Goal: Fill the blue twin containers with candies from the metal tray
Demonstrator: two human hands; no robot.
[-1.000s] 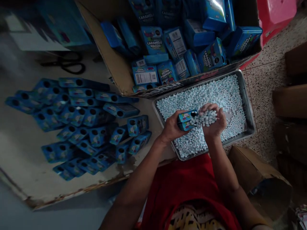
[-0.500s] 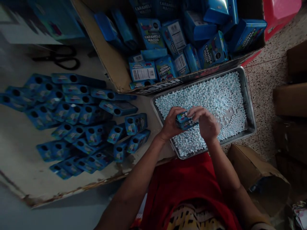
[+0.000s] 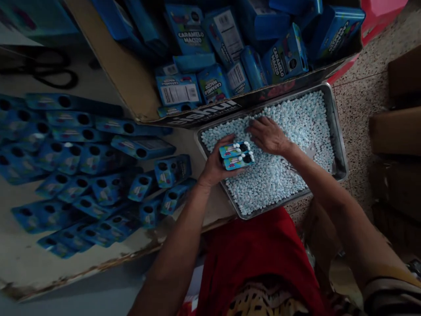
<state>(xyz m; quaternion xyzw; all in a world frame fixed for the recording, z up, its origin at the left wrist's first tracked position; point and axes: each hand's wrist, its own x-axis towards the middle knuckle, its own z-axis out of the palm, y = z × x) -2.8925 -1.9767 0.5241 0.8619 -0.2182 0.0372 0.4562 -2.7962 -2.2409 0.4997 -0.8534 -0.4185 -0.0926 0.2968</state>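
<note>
My left hand (image 3: 215,166) is wrapped round two small blue boxes (image 3: 237,163) held side by side, their round holes showing, with a few white candies on their tops. It is over the left side of a metal tray (image 3: 342,151) full of pale blue and white candies (image 3: 272,184). My right hand (image 3: 268,135) is palm down on the candies near the tray's far edge, its fingers bent and their tips partly sunk among the pieces. Whether it grips any candies is hidden.
Many blue boxes (image 3: 105,186) with round holes stand on the table (image 3: 115,267) at the left. A cardboard carton (image 3: 121,79) of blue boxes adjoins the tray's far side. Scissors (image 3: 49,68) lie upper left; brown boxes (image 3: 394,136) are at the right.
My right hand has moved off the boxes and down into the candies farther up the tray. The tops of the held boxes are now uncovered. The view has shifted, with the table items farther left.
</note>
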